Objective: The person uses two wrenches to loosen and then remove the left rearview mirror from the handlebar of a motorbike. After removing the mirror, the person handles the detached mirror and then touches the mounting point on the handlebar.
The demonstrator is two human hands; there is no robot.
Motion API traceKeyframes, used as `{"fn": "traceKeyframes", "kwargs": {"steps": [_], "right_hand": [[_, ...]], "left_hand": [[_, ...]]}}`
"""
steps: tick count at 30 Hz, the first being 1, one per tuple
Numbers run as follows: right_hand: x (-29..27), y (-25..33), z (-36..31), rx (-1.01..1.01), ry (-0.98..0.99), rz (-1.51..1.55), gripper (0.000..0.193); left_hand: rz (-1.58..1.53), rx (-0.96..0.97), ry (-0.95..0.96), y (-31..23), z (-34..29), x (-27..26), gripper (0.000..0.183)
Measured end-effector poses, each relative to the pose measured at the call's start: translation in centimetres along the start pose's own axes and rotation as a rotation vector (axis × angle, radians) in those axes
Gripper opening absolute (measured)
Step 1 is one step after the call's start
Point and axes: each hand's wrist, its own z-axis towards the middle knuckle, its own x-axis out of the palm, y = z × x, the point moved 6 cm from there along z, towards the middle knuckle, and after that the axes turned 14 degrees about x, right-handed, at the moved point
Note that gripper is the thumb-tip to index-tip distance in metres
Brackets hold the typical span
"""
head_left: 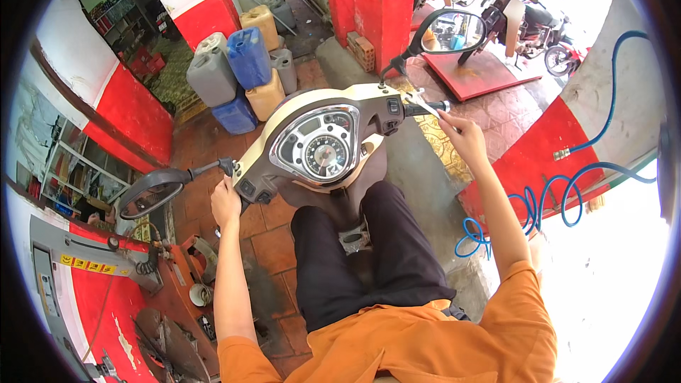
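I sit astride a scooter with a cream and dark grey handlebar cover (369, 92) and a chrome-rimmed instrument cluster (326, 152). My left hand (226, 202) is closed around the left handlebar grip, which it mostly hides. Beside the right grip (434, 107), my right hand (462, 138) pinches the end of a slim silver piece (423, 103). Whether that piece is a loose wrench or the brake lever, I cannot tell. Mirrors stand on both sides: the left mirror (152, 195) and the right mirror (454, 31). Switches (392, 115) sit inboard of the right grip.
Several plastic jerrycans (248, 57) stand ahead to the left. A coiled blue air hose (546, 198) hangs at the right. Ahead right are a red platform (479, 74) and parked motorbikes (521, 21). Grey and orange-red workshop equipment (177, 276) stands at the left.
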Motion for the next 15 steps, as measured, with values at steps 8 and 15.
{"fn": "traceKeyframes", "kwargs": {"steps": [8,15], "right_hand": [[2.8,3.5,4.8,-0.125,0.192,-0.095,0.031],[3.0,6.1,5.7,-0.237,0.221,-0.164,0.029]], "left_hand": [[-0.002,-0.032,-0.011,0.5,0.0,-0.2,0.051],[-0.051,-0.01,-0.012,1.4,0.3,0.2,0.056]]}}
